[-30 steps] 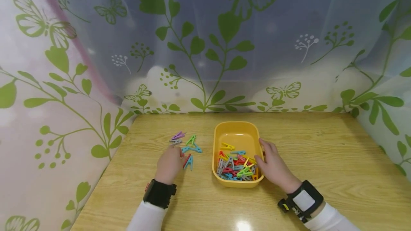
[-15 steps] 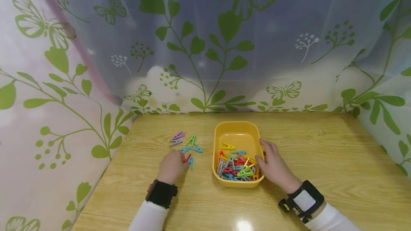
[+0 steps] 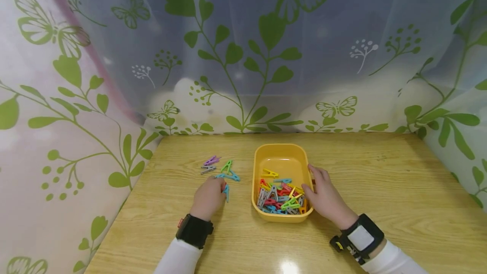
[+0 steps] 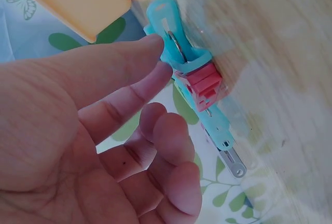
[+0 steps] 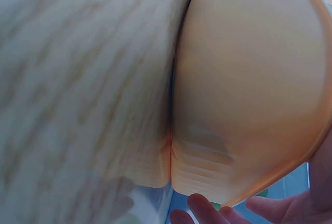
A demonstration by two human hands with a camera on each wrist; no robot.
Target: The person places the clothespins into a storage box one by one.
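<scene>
In the head view my left hand (image 3: 208, 198) is at the loose plastic clothespins left of the tub. In the left wrist view its thumb and index fingertips meet the edge of a blue clothespin (image 4: 167, 19); whether they pinch it is unclear. A red clothespin (image 4: 206, 85) sits right behind it, mostly covered by the hand in the head view. The other fingers curl loosely. My right hand (image 3: 328, 198) holds the right wall of a yellow tub (image 3: 281, 149), thumb over the rim and fingers outside. Many coloured clothespins (image 3: 291, 203) fill its near half.
Beyond the left hand lie a purple clothespin (image 3: 211, 160), a grey clothespin (image 3: 208, 168), a green clothespin (image 3: 226, 166) and blue clothespins (image 3: 230, 176). The wooden table (image 3: 365, 160) ends at a butterfly-and-leaf printed curtain (image 3: 243, 75) behind and at both sides.
My left hand has shifted slightly right, covering most of the red clothespin and part of the blue one beside it. My right hand and the tub have stayed put.
</scene>
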